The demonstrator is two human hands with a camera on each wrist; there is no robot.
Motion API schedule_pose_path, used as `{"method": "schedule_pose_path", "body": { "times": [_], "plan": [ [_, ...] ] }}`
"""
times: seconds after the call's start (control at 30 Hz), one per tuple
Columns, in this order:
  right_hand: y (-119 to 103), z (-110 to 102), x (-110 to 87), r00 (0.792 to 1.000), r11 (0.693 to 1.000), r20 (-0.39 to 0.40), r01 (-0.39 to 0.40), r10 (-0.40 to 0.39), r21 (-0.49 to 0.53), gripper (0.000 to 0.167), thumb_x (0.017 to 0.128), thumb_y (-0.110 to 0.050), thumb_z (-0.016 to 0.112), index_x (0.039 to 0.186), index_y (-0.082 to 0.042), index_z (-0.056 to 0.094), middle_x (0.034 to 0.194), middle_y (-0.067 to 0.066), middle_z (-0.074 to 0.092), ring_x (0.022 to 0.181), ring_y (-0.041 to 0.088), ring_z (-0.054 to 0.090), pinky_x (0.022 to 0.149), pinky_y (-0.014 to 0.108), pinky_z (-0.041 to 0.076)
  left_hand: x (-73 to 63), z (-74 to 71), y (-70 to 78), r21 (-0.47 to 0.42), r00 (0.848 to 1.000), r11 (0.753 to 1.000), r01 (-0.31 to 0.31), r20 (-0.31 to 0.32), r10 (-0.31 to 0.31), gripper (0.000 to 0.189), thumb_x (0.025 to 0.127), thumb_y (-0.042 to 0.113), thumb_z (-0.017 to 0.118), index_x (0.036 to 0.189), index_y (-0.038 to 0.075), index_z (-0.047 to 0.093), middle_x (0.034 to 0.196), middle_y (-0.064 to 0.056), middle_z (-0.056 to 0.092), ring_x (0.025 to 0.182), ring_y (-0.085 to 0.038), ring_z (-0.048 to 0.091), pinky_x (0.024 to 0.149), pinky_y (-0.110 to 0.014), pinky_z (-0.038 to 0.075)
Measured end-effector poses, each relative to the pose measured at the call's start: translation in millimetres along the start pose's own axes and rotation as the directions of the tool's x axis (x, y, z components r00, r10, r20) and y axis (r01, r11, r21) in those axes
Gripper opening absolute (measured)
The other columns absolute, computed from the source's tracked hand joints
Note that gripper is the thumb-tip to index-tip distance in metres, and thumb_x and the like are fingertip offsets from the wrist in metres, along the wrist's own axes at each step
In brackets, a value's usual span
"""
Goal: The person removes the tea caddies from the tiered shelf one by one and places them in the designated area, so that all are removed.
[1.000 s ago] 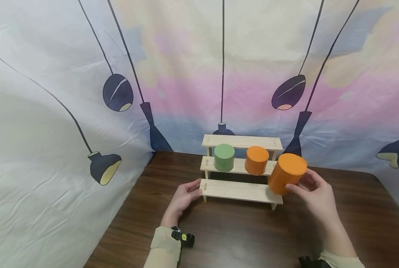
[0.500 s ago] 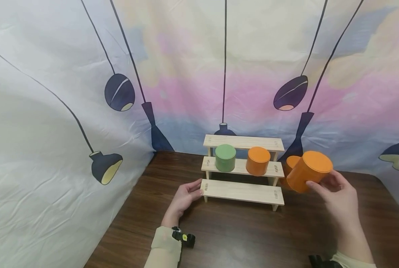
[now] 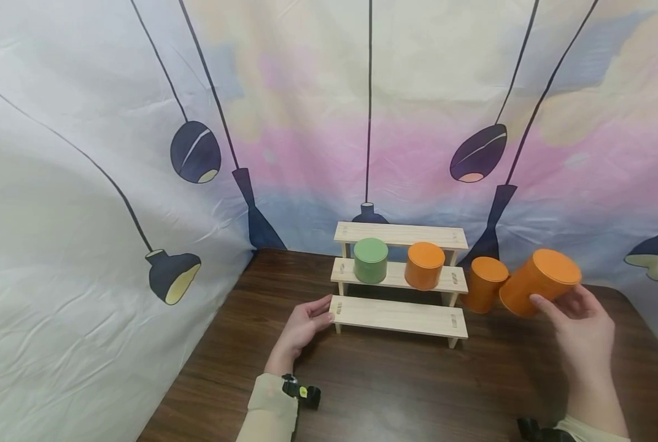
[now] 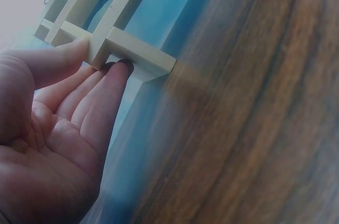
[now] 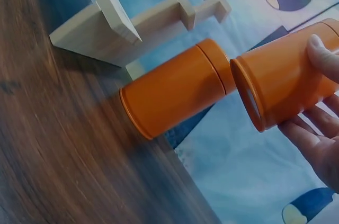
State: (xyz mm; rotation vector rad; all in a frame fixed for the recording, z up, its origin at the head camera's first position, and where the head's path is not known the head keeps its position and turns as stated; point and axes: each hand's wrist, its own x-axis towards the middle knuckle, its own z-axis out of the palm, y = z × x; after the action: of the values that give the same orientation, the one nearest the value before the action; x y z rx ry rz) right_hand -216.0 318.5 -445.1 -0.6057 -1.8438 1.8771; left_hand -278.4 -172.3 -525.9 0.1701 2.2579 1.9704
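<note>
My left hand [image 3: 305, 325] pinches the left end of the lowest tier of a pale wooden three-tier stand [image 3: 398, 315], thumb above and fingertips beneath in the left wrist view. In my right hand [image 3: 585, 328] is a tall orange canister [image 3: 543, 283], tilted and held off the table by thumb and fingers. A second tall orange canister [image 3: 485, 285] stands upright on the table, right of the stand. The held one is just to its right; whether they touch I cannot tell. A short green tin [image 3: 370, 260] and a short orange tin [image 3: 425, 265] sit on the middle tier.
The dark wooden table [image 3: 395, 393] lies under everything. A printed cloth [image 3: 307, 123] with painted lamps hangs behind and on the left. Black wrist cameras are strapped at both sleeves.
My right hand has carried the tall orange canister rightward from above the lowest tier to beyond the stand, uncovering the standing orange canister. The left hand keeps its place.
</note>
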Motion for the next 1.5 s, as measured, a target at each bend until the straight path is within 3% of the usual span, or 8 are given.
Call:
{"method": "schedule_pose_path", "body": {
  "times": [0.63, 0.97, 1.13, 1.5],
  "plan": [
    [19, -3, 18.2, 0.996, 0.990, -0.028, -0.085, 0.082, -0.114, 0.088, 0.090, -0.025, 0.090, 0.165, -0.028, 0.044, 0.168, 0.000, 0.043, 0.152, 0.013, 0.042, 0.109, 0.012, 0.040, 0.7, -1.2, -0.9, 0.017, 1.000, 1.000, -0.009, -0.012, 0.009, 0.052, 0.103, 0.010, 0.072, 0.152, 0.001, 0.058, 0.150, -0.020, 0.061, 0.131, -0.029, 0.065, 0.108, -0.042, 0.053],
    [35, 1, 26.6, 0.993, 0.979, -0.001, -0.116, 0.117, -0.169, 0.090, 0.093, -0.032, 0.086, 0.168, -0.030, 0.037, 0.171, 0.002, 0.037, 0.156, 0.015, 0.036, 0.120, 0.026, 0.035, 0.0, -0.4, -1.9, -0.013, 0.999, 0.999, -0.035, -0.004, 0.035, 0.052, 0.102, 0.006, 0.070, 0.151, -0.004, 0.057, 0.149, -0.025, 0.059, 0.131, -0.032, 0.064, 0.104, -0.037, 0.056],
    [43, 2, 30.5, 0.993, 0.971, 0.010, -0.113, 0.118, -0.210, 0.091, 0.094, -0.036, 0.084, 0.169, -0.028, 0.033, 0.172, 0.005, 0.034, 0.157, 0.017, 0.034, 0.123, 0.034, 0.035, -0.1, -0.3, -2.5, -0.006, 0.999, 0.999, -0.039, 0.003, 0.039, 0.051, 0.103, 0.007, 0.070, 0.152, -0.003, 0.057, 0.149, -0.024, 0.059, 0.131, -0.031, 0.064, 0.104, -0.037, 0.056],
    [55, 4, 38.4, 0.993, 0.956, 0.023, -0.109, 0.119, -0.273, 0.090, 0.097, -0.036, 0.081, 0.170, -0.021, 0.031, 0.172, 0.011, 0.035, 0.157, 0.023, 0.035, 0.120, 0.033, 0.038, -1.1, 0.8, -0.1, 0.014, 0.999, 0.999, -0.032, 0.006, 0.032, 0.054, 0.103, 0.013, 0.072, 0.153, 0.001, 0.057, 0.150, -0.020, 0.060, 0.132, -0.029, 0.064, 0.109, -0.041, 0.053]
  ]
}}
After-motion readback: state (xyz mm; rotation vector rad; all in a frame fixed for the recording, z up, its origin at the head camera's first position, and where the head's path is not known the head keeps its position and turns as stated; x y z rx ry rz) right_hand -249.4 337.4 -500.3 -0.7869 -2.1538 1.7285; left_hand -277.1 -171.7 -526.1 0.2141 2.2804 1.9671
